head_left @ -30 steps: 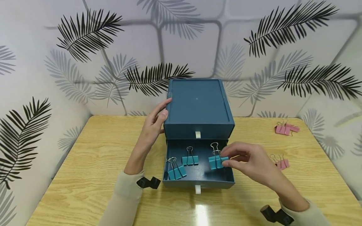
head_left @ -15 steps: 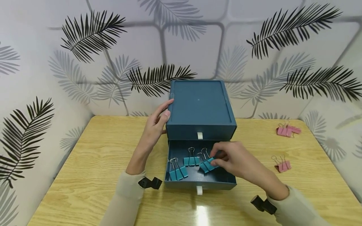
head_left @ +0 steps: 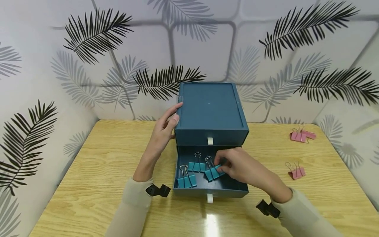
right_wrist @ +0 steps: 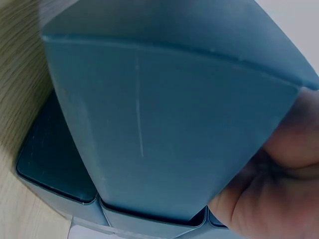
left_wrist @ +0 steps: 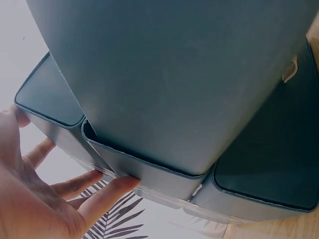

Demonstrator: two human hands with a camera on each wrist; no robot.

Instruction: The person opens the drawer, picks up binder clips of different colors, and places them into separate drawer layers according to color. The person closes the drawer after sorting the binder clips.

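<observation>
A dark blue two-drawer box (head_left: 211,107) stands on the table, its lower drawer (head_left: 192,192) pulled out. My left hand (head_left: 160,135) rests along the box's left side; the left wrist view shows extended fingers (left_wrist: 109,196) against it. My right hand (head_left: 241,166) reaches into the drawer and pinches the right end of a teal binder clip (head_left: 211,173), which lies slanted with its wire handles up. A second teal binder clip (head_left: 196,167) is just left of it, and a third (head_left: 186,181) sits at the front left. In the right wrist view the drawer wall hides my fingertips.
Pink binder clips (head_left: 299,135) lie together at the table's back right. Another pink binder clip (head_left: 297,172) is nearer, right of the drawer. White pull tabs (head_left: 210,198) stick out from the drawer fronts. A patterned wall (head_left: 201,42) stands behind the table (head_left: 118,148).
My right hand has moved left inside the drawer with the pinched teal binder clip, which is now beside the middle clip. The middle clip has shifted slightly left. The left hand keeps its place.
</observation>
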